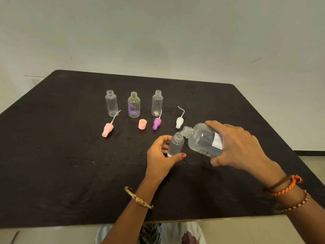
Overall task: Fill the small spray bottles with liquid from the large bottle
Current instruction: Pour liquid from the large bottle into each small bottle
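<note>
a: hands first. what's each one doing?

b: left hand (pixel 161 155) curled round a small clear spray bottle (pixel 175 145), thumb across the front near its base, fingers behind. bottle stands on the black tablecloth (pixel 61 164), open-necked, leaning slightly. right hand (pixel 235 147) wraps the large clear bottle (pixel 202 138) from above and behind, tipped well over toward the left, its open mouth right at the rim of the small bottle's neck.

a: liquid?

b: clear liquid pooled in the lower side of the large bottle. a little clear liquid shows at the bottom of the small one. stream between the two mouths too blurred to make out. white label (pixel 218 140) on the large bottle, print unreadable.

a: rest of the set?

b: three more small bottles upright in a row farther back, all uncapped: plain clear one at left (pixel 111 103), middle one with purple markings (pixel 134 105), clear one at right (pixel 157 103). in front of them, lying on the cloth: pink spray head with dip tube (pixel 107 130), pink cap (pixel 142 124) standing alone, purple spray head (pixel 156 123) just beside the right bottle's base, white spray head (pixel 179 121) near the large bottle's neck.

a: wrists?

b: gold bangle (pixel 139 198) on the left; orange braided band (pixel 284 185) and beaded bracelet (pixel 293 203) on the right.
</note>
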